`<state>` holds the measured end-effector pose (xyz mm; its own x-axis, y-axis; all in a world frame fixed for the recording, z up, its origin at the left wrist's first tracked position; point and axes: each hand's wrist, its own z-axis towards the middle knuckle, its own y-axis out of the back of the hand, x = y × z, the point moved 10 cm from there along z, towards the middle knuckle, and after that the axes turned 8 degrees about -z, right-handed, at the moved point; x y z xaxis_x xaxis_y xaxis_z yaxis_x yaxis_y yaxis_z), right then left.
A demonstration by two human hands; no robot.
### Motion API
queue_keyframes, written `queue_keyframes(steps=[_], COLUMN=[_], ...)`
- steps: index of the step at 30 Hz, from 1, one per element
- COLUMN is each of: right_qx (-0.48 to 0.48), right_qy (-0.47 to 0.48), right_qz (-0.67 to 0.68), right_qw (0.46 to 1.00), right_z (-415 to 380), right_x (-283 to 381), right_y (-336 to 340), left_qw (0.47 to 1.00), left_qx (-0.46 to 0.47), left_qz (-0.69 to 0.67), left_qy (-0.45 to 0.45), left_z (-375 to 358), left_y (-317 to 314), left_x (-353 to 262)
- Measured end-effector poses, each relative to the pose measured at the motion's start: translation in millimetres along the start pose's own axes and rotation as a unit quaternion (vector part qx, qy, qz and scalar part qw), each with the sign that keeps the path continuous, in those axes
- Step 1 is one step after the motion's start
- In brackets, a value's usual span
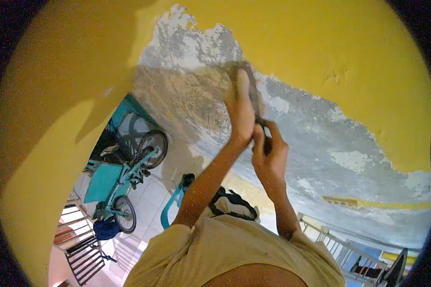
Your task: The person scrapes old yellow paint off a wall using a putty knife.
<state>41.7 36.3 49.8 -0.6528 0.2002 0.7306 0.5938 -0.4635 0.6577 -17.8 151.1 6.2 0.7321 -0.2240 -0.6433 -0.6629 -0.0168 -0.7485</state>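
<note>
A wall patch [191, 91] of grey and white plaster shows where the yellow paint [330, 48] is gone, with ragged paint edges around it. Against this patch lies a long, dark, flat tool [255, 95], blurred; its exact kind I cannot make out. My left hand [242, 112] is closed along the upper part of the tool and pressed toward the wall, its fingertips smeared by motion. Lower and to the right, my right hand [271, 155] has thumb and fingers curled round the tool's dark lower end. My palms hide part of the tool.
A teal bicycle [124, 179] stands on the tiled floor [151, 198] at lower left, near a dark metal rack [84, 258]. A teal curved frame [170, 210] and a black-and-white bundle [232, 205] are below my arms. A pale railing [337, 244] is at lower right.
</note>
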Motion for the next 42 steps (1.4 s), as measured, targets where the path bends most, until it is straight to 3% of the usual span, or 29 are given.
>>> queue_keyframes(steps=[3,7,8,9,11,13,15,19,21,23,24,27,31,33,35,39,42], right_qx=[0.013,0.008,-0.028,-0.031,0.013,0.036,-0.017,-0.022,-0.014,-0.010,-0.034,-0.029,-0.013,-0.036,0.032,0.009,-0.013], right_qy=[0.026,-0.016,0.040,0.026,0.035,0.001,0.047,0.073,0.039,0.036,0.056,0.058,0.060,0.068,0.001,0.063,0.037], right_qz=[-0.015,-0.007,0.002,-0.005,-0.018,-0.021,-0.020,0.007,0.047,0.048,0.051,0.071,0.081,0.119,0.069,0.099,0.133], right_qw=[0.999,1.000,0.999,0.999,0.999,0.999,0.999,0.997,0.998,0.998,0.997,0.995,0.995,0.990,0.997,0.993,0.990], right_z=[6.7,-7.7,-3.3,0.8,11.3,2.4,-9.0,0.2,-1.0,-9.1,-10.9,4.1,8.0,-0.9,0.4,23.2,2.2], right_x=[14.4,-8.0,-1.8,-0.9,19.3,11.7,0.2,9.9,4.3,2.8,3.6,14.7,32.3,20.7,6.9,44.4,17.7], right_y=[-7.5,-0.3,0.7,0.2,-2.2,-1.8,4.1,0.2,0.7,2.9,8.4,8.4,8.8,7.2,-2.2,-2.5,-1.7], left_qw=[1.000,0.999,1.000,0.999,0.997,0.999,1.000,0.999,0.999,0.996,0.997,0.998,0.996,0.996,0.999,0.998,0.997], left_qx=[-0.006,-0.010,0.005,0.021,-0.050,0.021,0.015,-0.021,0.013,-0.006,-0.070,0.009,0.042,0.026,0.017,0.006,0.024], left_qz=[-0.026,0.015,-0.006,-0.025,-0.036,0.018,0.006,0.002,0.036,0.067,0.037,0.066,0.080,0.085,0.043,0.061,0.070], left_qy=[-0.002,0.032,0.013,-0.002,-0.042,0.030,0.021,0.032,0.035,0.054,0.007,0.008,0.004,0.026,0.021,-0.002,0.031], left_z=[2.3,-3.8,6.6,8.4,5.8,1.1,-3.2,12.9,-2.6,-10.0,-20.2,1.7,7.7,2.4,-2.6,14.5,1.0], left_y=[1.3,5.2,4.0,-0.4,-1.0,0.8,1.7,15.6,6.1,8.5,5.1,-3.2,-7.4,1.8,-0.7,-12.9,-5.2], left_x=[-11.3,11.9,10.0,2.1,-20.5,-1.3,12.6,13.2,4.3,6.5,0.5,-11.4,-27.4,-9.7,-8.5,-50.5,-23.8])
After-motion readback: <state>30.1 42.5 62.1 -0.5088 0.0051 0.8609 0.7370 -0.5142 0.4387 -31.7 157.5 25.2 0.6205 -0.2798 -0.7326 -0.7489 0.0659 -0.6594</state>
